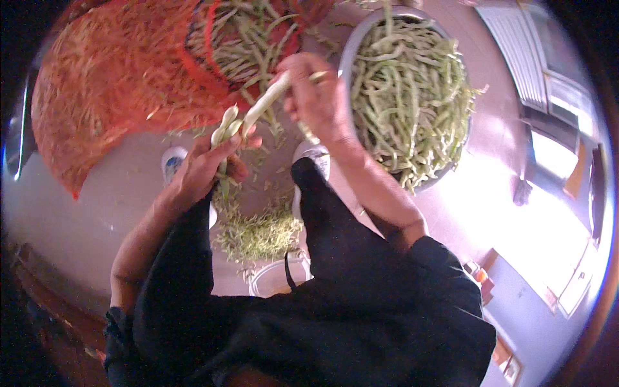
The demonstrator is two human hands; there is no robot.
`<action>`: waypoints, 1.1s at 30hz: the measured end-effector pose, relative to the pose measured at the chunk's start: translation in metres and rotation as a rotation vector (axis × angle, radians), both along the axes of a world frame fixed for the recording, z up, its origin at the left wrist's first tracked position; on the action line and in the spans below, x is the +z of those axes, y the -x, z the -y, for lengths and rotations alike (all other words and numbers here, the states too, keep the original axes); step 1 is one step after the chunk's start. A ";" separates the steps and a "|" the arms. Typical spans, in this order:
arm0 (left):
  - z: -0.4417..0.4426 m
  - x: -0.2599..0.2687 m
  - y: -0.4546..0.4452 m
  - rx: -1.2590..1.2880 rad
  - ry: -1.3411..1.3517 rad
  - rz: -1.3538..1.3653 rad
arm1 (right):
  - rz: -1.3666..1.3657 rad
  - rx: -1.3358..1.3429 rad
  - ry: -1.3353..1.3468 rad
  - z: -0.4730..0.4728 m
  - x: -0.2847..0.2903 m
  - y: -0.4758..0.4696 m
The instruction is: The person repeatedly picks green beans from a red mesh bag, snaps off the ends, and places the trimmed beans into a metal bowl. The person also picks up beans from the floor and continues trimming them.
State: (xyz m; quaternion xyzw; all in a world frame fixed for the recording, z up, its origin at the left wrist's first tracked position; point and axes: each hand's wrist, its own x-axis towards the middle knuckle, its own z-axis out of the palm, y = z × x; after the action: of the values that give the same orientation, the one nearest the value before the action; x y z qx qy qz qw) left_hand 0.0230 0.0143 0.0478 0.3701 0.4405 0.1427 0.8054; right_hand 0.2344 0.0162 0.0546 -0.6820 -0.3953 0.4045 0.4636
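Observation:
My left hand (208,164) is closed around a few pale green bean pods (225,126), whose ends stick out above the thumb. A thicker whitish pod (266,100) slants up from near these fingers into my right hand (312,94), which grips its upper end and is slightly blurred. Close by on the right stands a large round tub (345,72) heaped with long green bean pods (411,96). To the left lies a red mesh sack (111,77), full of pods, with more pods (246,43) spilling from its mouth.
Between my shoes lies a pile of thin green trimmings (263,234) on the floor (140,159). Behind it, the rim of a white bucket (256,283) shows below me. A bright doorway area and pale furniture (537,275) stand to the right.

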 end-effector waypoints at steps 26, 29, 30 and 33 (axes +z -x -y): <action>0.011 -0.011 0.014 0.001 -0.056 -0.051 | -0.103 0.223 -0.173 0.011 -0.029 0.002; 0.019 -0.034 0.029 -0.024 0.077 0.021 | -0.029 -0.205 -0.193 -0.035 0.033 -0.078; 0.016 -0.038 0.031 0.034 0.115 0.028 | 0.043 -0.269 -0.188 -0.035 0.055 -0.090; 0.012 -0.031 0.022 0.314 0.237 0.079 | -0.248 0.175 -0.178 -0.009 0.019 -0.058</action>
State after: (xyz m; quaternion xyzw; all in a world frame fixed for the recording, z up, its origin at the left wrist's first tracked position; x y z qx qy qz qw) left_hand 0.0014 0.0025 0.0164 0.1938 0.4743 0.2281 0.8279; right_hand 0.2929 0.0252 0.0740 -0.5461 -0.4271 0.4881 0.5303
